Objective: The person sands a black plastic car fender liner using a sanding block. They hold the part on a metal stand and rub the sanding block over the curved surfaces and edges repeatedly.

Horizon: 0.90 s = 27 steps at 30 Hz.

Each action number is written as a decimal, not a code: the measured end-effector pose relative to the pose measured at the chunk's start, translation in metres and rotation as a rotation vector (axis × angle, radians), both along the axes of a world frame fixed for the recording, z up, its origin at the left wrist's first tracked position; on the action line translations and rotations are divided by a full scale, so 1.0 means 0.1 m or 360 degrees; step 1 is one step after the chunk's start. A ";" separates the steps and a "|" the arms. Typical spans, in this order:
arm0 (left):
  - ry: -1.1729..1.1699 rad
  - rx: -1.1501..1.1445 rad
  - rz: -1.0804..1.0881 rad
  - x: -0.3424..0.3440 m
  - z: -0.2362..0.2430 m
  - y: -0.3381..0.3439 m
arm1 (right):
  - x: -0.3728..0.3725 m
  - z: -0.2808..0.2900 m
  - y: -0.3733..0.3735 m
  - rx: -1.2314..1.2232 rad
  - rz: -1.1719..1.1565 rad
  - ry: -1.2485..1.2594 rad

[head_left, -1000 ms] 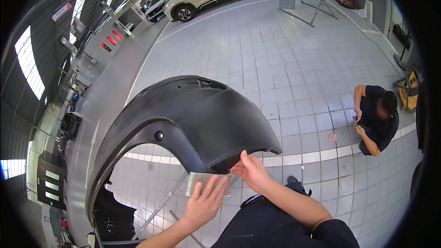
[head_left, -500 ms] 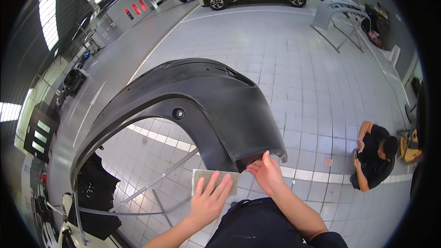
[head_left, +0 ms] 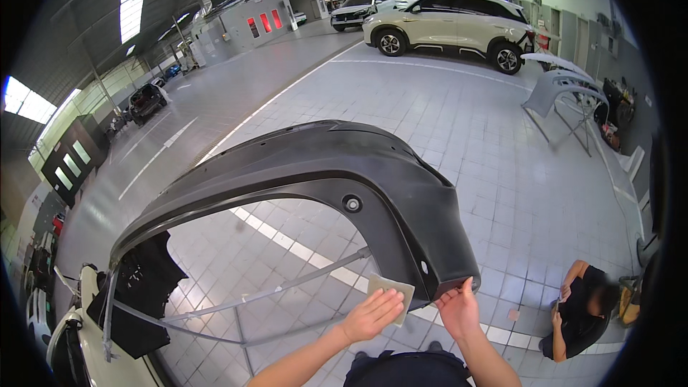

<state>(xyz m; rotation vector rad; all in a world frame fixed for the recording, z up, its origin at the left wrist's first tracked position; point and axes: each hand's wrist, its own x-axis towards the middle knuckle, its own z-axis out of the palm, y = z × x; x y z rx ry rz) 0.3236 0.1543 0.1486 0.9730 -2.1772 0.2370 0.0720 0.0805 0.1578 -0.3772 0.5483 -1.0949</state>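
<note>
Dark car body panel (head_left: 437, 222) with a wheel-arch cutout: in the head view, the only one, it stands in front of the person, near grey stand tubes (head_left: 287, 288), its lower right corner by both hands. The left hand (head_left: 374, 314) holds a thin, pale pad (head_left: 387, 283), fingers laid flat across it; whether the pad touches the panel's edge cannot be told. The right hand (head_left: 459, 308) is at that corner, thumb up and fingers by the lower edge; whether it grips or merely steadies, I cannot tell. As a judgement, uneven finger pressure could let the pad's edge dig in and mark the surface, a push on this corner without steadying could rock the panel, and fingers along the edge could be scraped if the pad slips. No brand, label or writing can be read on panel or pad; marks on the distant walls are too small.
</note>
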 end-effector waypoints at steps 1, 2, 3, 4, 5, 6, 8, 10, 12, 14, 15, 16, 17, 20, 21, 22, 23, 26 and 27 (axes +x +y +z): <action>-0.0043 -0.0043 -0.0052 0.07 -0.03 -0.12 | 0.02 0.02 -0.01 0.0000 -0.0021 0.0016; -0.0069 -0.0115 -0.0108 0.14 -0.05 -0.23 | 0.03 0.03 0.00 0.0001 -0.0049 0.0042; -0.0069 -0.0041 -0.0030 0.23 -0.05 -0.36 | 0.04 0.04 0.02 0.0011 -0.0054 0.0060; -0.0055 -0.0012 0.0034 0.36 0.00 -0.54 | 0.05 0.05 0.03 0.0012 -0.0070 0.0079; -0.0229 0.0018 0.0175 0.56 0.07 -0.75 | 0.07 0.05 0.05 -0.0033 -0.0064 0.0053; -0.0426 0.0034 0.0309 0.75 0.15 -0.91 | 0.09 0.06 0.07 -0.0026 -0.0089 0.0061; -0.0328 0.0005 0.0342 0.91 0.27 -1.10 | 0.14 0.09 0.07 -0.0015 -0.0161 0.0054; -0.0211 0.0038 0.0263 0.86 0.32 -1.08 | 0.20 0.10 0.07 0.0024 -0.0275 0.0121; -0.0073 0.0143 0.0072 0.56 0.28 -0.84 | 0.21 0.11 0.07 0.0021 -0.0349 0.0170; 0.0158 0.0256 -0.0261 0.26 0.18 -0.42 | 0.20 0.11 0.10 -0.0106 -0.0290 0.0133; 0.0164 0.0230 -0.0345 0.12 0.15 -0.22 | 0.19 0.11 0.10 -0.0087 -0.0318 0.0104; 0.0135 0.0222 -0.0403 0.05 0.12 -0.11 | 0.17 0.09 0.12 -0.0087 -0.0315 0.0099; 0.0114 0.0238 -0.0438 0.01 0.11 -0.06 | 0.15 0.07 0.14 -0.0012 -0.0373 0.0144; -0.0072 0.0002 -0.0457 0.18 0.13 -0.25 | 0.11 -0.03 0.10 -0.0155 -0.0239 0.0040; -0.0150 -0.0142 -0.0419 0.29 0.15 -0.40 | 0.09 -0.07 0.08 -0.0149 -0.0223 0.0043; -0.0176 -0.0067 -0.0326 0.40 0.17 -0.55 | 0.08 -0.11 0.05 -0.0179 -0.0185 0.0040; -0.0191 -0.0006 -0.0212 0.53 0.20 -0.71 | 0.06 -0.15 0.03 -0.0232 -0.0090 -0.0105; -0.0360 0.0012 0.0183 0.99 0.36 -1.12 | 0.06 -0.23 -0.04 -0.0163 -0.0203 -0.0053; -0.0413 -0.0022 0.0317 1.14 0.44 -1.22 | 0.05 -0.24 -0.06 -0.0129 -0.0245 -0.0048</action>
